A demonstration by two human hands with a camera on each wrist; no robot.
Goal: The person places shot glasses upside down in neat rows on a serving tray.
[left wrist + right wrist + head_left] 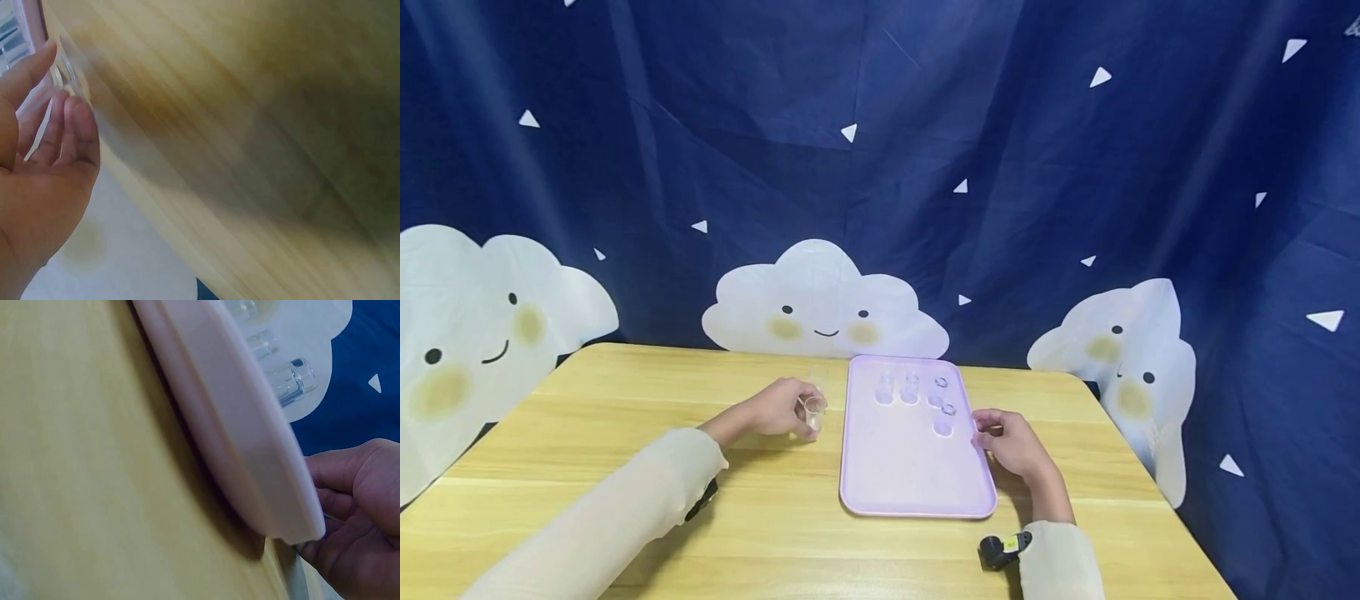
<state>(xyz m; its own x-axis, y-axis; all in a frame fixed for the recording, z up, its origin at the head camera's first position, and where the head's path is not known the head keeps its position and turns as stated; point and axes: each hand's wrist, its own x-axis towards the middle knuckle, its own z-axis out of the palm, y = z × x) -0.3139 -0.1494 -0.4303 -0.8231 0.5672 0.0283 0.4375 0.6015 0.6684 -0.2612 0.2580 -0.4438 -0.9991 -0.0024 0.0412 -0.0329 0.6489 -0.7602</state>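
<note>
A small clear glass (813, 408) is held between the thumb and fingers of my left hand (778, 407), just left of the lilac tray (917, 487). In the left wrist view the left hand (53, 162) curls at the clear glass (67, 70), partly hidden by the fingers. My right hand (1011, 440) grips the tray's right edge. The right wrist view shows fingers (334, 472) against its rim. Several small clear glasses stand toward the tray's far end, among them a nearer glass (944, 421) by the right hand.
Behind the held glass, another clear glass (818, 375) stands faintly visible on the wooden table (737, 525). Beyond the table's far edge hangs a dark blue curtain (760, 167) with smiling clouds. A black wrist device (1000, 550) sits by the right sleeve.
</note>
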